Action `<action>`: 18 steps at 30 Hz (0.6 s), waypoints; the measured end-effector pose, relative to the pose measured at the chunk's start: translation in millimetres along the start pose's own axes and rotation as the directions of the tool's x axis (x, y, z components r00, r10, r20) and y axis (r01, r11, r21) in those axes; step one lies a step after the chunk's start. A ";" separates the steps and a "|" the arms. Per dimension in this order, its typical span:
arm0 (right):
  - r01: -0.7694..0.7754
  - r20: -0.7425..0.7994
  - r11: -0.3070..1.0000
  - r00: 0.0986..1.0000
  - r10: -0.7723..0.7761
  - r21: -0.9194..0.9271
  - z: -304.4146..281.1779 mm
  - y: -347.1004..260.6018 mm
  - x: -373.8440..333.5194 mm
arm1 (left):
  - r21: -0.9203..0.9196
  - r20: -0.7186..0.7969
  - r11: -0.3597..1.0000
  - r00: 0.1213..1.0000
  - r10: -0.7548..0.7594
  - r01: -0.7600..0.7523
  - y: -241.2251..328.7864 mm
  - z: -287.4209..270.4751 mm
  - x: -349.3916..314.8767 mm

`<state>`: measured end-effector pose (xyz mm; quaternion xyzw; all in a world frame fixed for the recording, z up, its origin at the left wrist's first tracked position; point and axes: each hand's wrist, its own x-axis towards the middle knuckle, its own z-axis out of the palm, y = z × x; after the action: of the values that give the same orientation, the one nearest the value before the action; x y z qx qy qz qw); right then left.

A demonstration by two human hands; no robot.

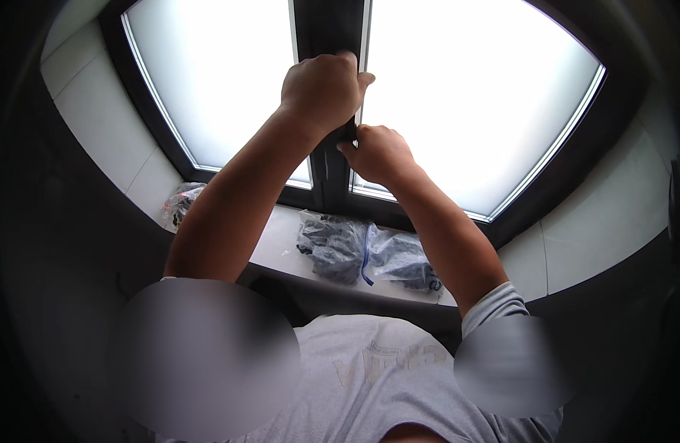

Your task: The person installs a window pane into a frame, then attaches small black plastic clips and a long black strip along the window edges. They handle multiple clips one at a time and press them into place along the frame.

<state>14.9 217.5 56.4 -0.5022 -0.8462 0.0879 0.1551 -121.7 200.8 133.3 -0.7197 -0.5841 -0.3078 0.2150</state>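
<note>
Both my arms reach up to the dark middle post (327, 26) of a window. My left hand (321, 88) is closed against this post, its thumb sticking out to the right; what lies inside the fist is hidden. Lower and slightly to the right, my right hand (380, 153) has its fingers curled at the inner edge of the right window sash, with the thumb on the dark frame. Whatever it may grip is covered by the fingers. Bright frosted panes, a left one (214, 81) and a right one (480, 96), flank the post.
On the pale sill (272, 247) below lie clear plastic bags (332, 247) of dark pieces, one with a blue strip (367, 258). Another clear bag (181, 203) sits by the left corner. Light tiled walls (598, 196) border the window on both sides.
</note>
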 end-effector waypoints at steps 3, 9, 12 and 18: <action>0.001 0.017 1.000 1.000 -0.001 0.006 -4.0 -2.3 -1.1 | 0.049 0.004 0.999 1.000 0.009 -0.009 -1.5 -4.8 -0.1; -0.009 0.037 0.999 0.999 0.007 0.049 -7.7 4.2 0.0 | 0.106 -0.202 0.994 0.979 0.005 0.016 -19.4 -7.7 3.4; -0.003 0.039 0.997 0.999 0.000 0.074 -3.8 7.1 2.1 | 0.147 -0.571 0.986 0.807 0.148 -0.077 -38.0 -1.0 12.9; -0.024 0.073 0.990 0.997 0.014 0.140 -7.0 3.9 1.9 | -0.107 -0.592 0.967 0.797 0.124 -0.230 -52.7 -4.2 61.9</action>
<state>19.7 221.0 62.1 -0.4946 -0.8380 0.1670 0.1588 -165.9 253.7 176.6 -0.6588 -0.3914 -0.5406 0.3471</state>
